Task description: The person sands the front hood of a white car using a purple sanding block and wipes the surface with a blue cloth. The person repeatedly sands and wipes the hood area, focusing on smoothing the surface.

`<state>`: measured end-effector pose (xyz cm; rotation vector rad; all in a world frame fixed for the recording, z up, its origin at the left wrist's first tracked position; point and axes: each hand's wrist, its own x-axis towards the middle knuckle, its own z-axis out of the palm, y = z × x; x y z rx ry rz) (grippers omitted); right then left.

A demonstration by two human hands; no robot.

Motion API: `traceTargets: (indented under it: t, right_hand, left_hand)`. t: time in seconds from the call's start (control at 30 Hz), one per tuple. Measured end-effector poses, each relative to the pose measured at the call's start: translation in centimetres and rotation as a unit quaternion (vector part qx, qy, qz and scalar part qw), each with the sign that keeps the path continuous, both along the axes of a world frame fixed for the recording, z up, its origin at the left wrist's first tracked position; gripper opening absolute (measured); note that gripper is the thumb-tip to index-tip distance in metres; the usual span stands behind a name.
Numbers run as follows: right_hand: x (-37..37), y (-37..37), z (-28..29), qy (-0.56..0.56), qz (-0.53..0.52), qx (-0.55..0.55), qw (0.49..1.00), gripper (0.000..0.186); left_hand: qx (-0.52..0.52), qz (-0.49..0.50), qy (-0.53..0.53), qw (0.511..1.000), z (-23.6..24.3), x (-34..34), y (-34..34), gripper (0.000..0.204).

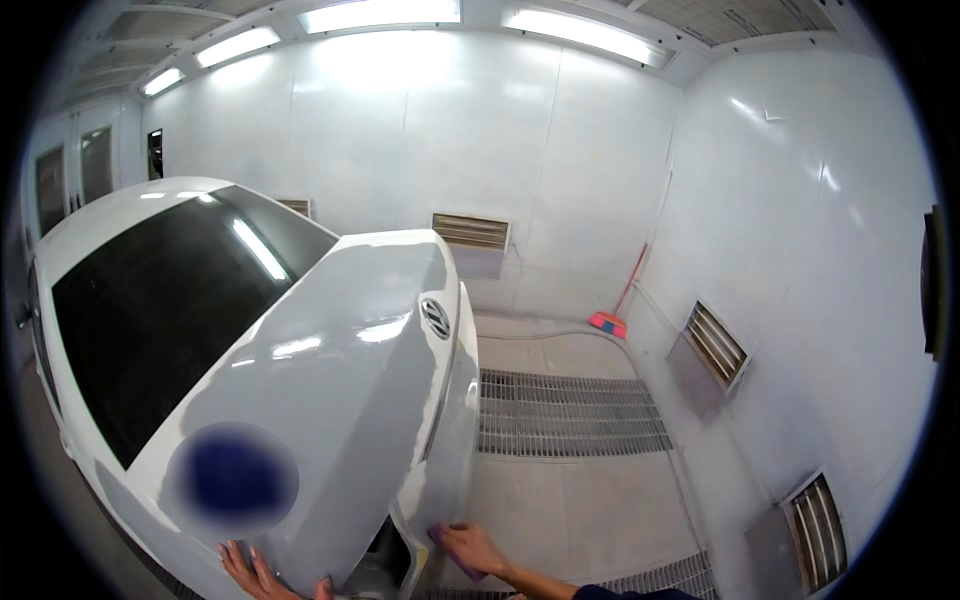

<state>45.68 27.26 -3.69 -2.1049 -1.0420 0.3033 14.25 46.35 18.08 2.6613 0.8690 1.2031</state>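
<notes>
A white car (300,320) with grey primer over its trunk lid stands at my left. My left hand (262,575) rests on the painted surface near the lid's near corner, fingers spread, holding nothing. In my right hand (475,548) is a flat purple sanding pad (460,560), pressed to the primed rear bumper (455,450) just beside the open tail-light recess (385,555). My fingers wrap over the pad and hide part of it. A round emblem (435,318) sits at the lid's rear edge. A blurred dark blue patch (238,478) covers part of the lid.
Metal floor grates (575,412) lie behind the car, with a hose (560,333) along the floor. A red-handled broom (610,322) leans in the far corner. White walls carry slatted vents (717,340); strip lights (590,35) shine overhead.
</notes>
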Motion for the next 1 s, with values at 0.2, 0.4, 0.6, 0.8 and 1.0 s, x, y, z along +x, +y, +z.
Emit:
traceTargets:
  t: [0.2,0.4,0.6,0.8,1.0]
  right_hand:
    - [-0.9,-0.2,1.1,0.015,-0.014,0.015,1.0,0.043]
    - [-2.6,-0.4,2.6,0.114,-0.041,0.054,0.991,0.045]
    - [-1.8,0.5,2.7,0.117,-0.032,0.024,0.992,0.049]
    - [-2.5,1.1,4.2,0.132,-0.093,-0.004,0.987,0.05]
    - [-3.1,1.2,4.5,0.151,-0.096,-0.014,0.984,0.051]
  left_hand:
    - [0.003,-0.006,-0.019,1.0,0.0,-0.2,-0.1,0.102]
    - [0.01,0.001,-0.048,0.999,-0.9,0.5,1.0,0.102]
    - [-0.026,0.02,-0.051,0.998,0.3,1.2,0.4,0.102]
    - [-0.011,0.015,-0.025,1.0,1.7,0.8,-0.4,0.097]
    - [0.0,-0.001,-0.079,0.997,1.1,1.0,-0.4,0.104]
